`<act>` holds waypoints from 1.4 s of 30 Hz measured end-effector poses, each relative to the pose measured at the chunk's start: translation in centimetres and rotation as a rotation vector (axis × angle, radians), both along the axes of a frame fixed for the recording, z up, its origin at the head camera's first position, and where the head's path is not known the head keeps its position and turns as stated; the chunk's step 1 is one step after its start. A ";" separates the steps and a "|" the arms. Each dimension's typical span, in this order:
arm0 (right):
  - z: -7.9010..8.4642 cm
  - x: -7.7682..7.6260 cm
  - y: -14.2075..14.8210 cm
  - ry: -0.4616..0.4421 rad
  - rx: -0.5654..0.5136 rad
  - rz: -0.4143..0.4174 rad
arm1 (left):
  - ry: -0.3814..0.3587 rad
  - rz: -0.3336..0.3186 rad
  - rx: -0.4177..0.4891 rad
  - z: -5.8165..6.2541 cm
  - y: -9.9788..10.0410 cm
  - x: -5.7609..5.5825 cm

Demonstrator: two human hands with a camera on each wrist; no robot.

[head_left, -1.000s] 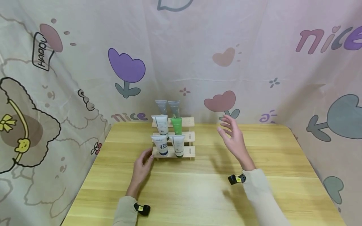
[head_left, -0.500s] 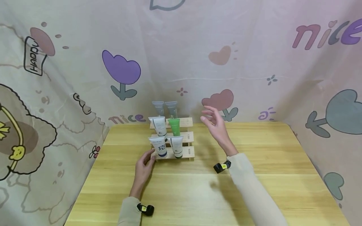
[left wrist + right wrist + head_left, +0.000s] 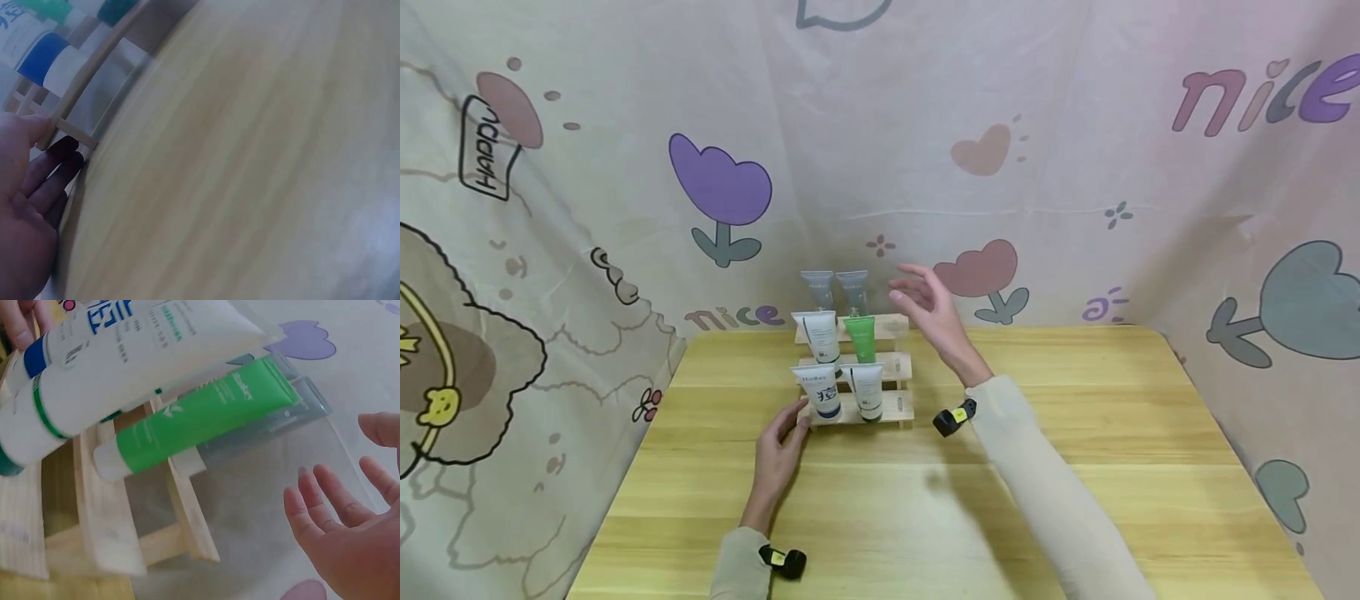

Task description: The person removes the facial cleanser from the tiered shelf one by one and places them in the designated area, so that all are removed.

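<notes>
My left hand [image 3: 777, 454] has its thumb on the left end of the bottom step of the three-step pale wooden rack [image 3: 897, 406], fingers tucked below, so I read it as a grasp on that corner; the rack stands on the yellow wood-grain table [image 3: 850, 517], toward its back edge. My right hand [image 3: 934, 312] holds nothing, fingers loosely bent, just beside the rack's top step and apart from the right-hand grey translucent tube [image 3: 853, 290]. I judge the rack stiff and fairly light, best held by its bare step ends, since a jolt could tip what stands on it. The grey tube should be light, soft-walled and perhaps slick; I'd take it by the flat crimped top. Its twin, another grey translucent tube [image 3: 819, 287], is close on its left, while the bright green tube with a white cap [image 3: 862, 337] on the rack's middle step blocks a frontal approach, beside a white tube with a green band [image 3: 820, 335]. On the rack's bottom step are a white tube with a blue band [image 3: 820, 392] and a white tube with a dark green base [image 3: 868, 392]. The right side of the rack looks the freer way in.
</notes>
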State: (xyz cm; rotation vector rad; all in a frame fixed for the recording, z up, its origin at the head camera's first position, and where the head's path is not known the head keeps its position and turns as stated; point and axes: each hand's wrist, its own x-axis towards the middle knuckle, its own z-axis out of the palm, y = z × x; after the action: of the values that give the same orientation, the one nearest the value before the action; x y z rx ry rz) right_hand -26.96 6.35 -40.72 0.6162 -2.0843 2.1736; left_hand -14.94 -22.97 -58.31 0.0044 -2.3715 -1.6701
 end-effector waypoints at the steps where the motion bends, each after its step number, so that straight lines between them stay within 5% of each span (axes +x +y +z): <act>1: 0.2 -0.2 -0.3 0.000 0.005 0.002 | 0.003 0.002 -0.003 0.0 0.0 0.0; 9: 1.0 -1.4 -2.9 -0.013 0.023 0.011 | 0.019 0.014 -0.002 0.3 -0.1 0.3; 18: 0.7 -2.6 -4.4 -0.060 -0.007 0.068 | 0.084 0.100 -0.021 0.0 0.0 0.4; 25: 0.2 -3.0 -4.5 -0.128 0.037 0.055 | 0.074 0.086 -0.021 -0.2 0.6 0.0; 32: -0.5 -3.2 -4.6 -0.165 0.081 0.064 | 0.067 0.069 -0.033 2.9 1.5 1.1; 37: -0.7 -3.1 -4.6 -0.165 0.078 0.054 | 0.076 0.084 -0.014 0.2 0.8 0.2; 42: -1.0 -2.8 -4.3 -0.155 0.063 0.014 | 0.088 0.073 0.008 -0.4 0.5 0.3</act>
State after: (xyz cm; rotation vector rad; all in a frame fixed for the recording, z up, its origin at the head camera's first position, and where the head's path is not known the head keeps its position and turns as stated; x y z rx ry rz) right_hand -29.76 2.08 -41.76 0.4826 -2.2387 2.2372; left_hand -14.64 -22.49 -58.71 0.0183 -2.2727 -1.6118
